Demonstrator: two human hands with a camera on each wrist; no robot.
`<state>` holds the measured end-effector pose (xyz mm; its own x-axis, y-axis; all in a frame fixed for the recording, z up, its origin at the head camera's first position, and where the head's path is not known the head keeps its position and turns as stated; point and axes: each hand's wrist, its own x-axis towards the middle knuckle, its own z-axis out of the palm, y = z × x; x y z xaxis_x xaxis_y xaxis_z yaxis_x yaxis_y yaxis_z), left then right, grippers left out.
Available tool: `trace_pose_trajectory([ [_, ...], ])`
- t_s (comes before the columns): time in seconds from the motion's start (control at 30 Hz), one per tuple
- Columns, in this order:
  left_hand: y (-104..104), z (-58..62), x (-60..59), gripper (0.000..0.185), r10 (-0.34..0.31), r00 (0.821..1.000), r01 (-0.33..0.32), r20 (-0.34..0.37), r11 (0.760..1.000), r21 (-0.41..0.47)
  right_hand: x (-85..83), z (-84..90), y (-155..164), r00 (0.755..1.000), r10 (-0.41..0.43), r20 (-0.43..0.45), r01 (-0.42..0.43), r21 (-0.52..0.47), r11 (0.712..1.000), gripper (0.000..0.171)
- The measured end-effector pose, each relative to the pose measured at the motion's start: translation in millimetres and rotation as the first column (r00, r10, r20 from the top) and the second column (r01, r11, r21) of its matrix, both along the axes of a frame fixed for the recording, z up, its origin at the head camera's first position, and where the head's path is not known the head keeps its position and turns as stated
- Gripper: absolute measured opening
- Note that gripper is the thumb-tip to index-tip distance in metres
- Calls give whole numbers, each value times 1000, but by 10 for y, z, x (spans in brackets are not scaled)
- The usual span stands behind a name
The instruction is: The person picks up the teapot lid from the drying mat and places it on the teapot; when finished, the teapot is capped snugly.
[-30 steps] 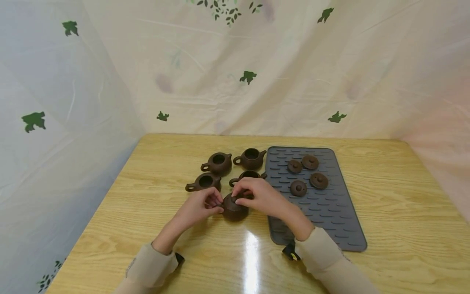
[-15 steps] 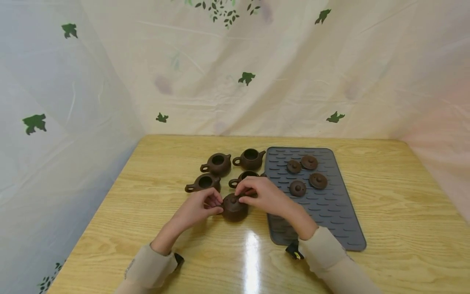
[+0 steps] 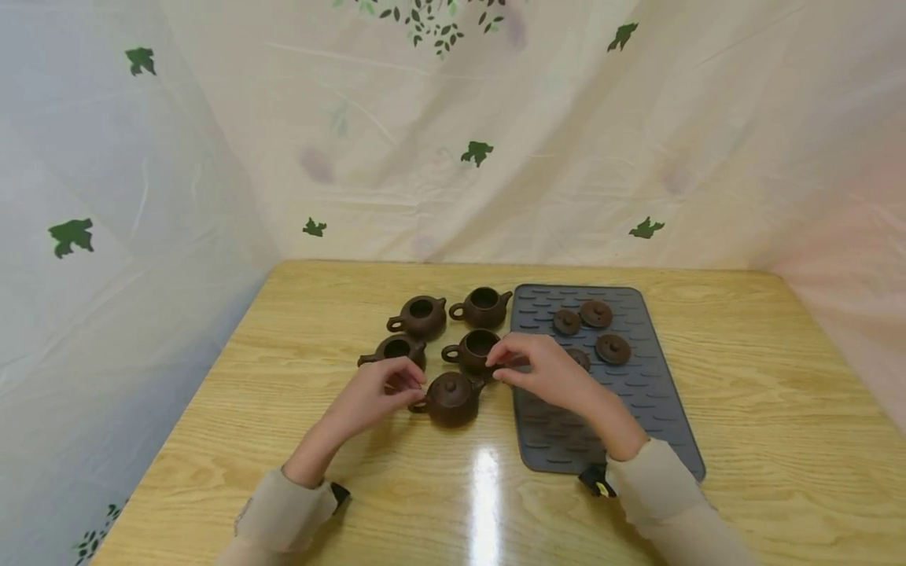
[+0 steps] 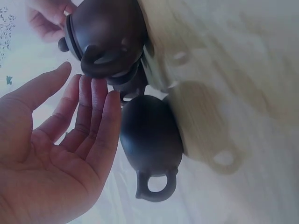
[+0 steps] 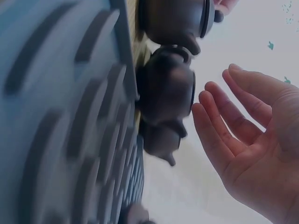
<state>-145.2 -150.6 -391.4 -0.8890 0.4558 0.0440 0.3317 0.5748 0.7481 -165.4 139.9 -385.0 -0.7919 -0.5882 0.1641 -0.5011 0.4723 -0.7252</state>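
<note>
Both hands had let go of the lidded teapot [image 3: 451, 398], which stood on the tabletop [image 3: 743, 369] beside the grey mat [image 3: 637, 409]. Left hand [image 3: 378, 393] hovered near its handle, fingers relaxed; right hand [image 3: 541, 369] had drawn back over the mat, fingers apart, holding nothing.

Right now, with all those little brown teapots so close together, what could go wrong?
The right hand hovers over the lidless brown clay teapot beside the grey ridged mat; a sleeve could knock it. The lidded brown clay teapot sits tight against its neighbours, so a nudge from the left hand might chip a spout. The small round brown lids could roll.
</note>
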Motion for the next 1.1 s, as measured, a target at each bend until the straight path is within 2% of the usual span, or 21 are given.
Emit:
trace_pose_trajectory([
  [0.23, -81, 44, -35, 10, 36, 999, -36, -23, 999, 0, -9, -31, 241, 997, -70, 34, 69, 8, 998, 17],
  [0.4, -152, 119, -55, 12, 72, 997, -72, -29, 997, -17, -5, -55, 416, 991, -128, 43, 126, 35, 991, 17],
  [0.57, -233, 169, -90, 14, 116, 992, -117, -52, 993, -14, 6, -85, 592, 981, -193, 17, 192, 39, 981, 21],
  [0.83, -372, 173, -138, 16, 195, 977, -194, -88, 981, 19, 26, -115, 791, 952, -305, -25, 306, 63, 950, 16],
  [1.1, -456, 114, -193, 19, 261, 960, -258, -100, 965, 36, 14, -166, 912, 927, -376, -8, 376, 80, 923, 16],
])
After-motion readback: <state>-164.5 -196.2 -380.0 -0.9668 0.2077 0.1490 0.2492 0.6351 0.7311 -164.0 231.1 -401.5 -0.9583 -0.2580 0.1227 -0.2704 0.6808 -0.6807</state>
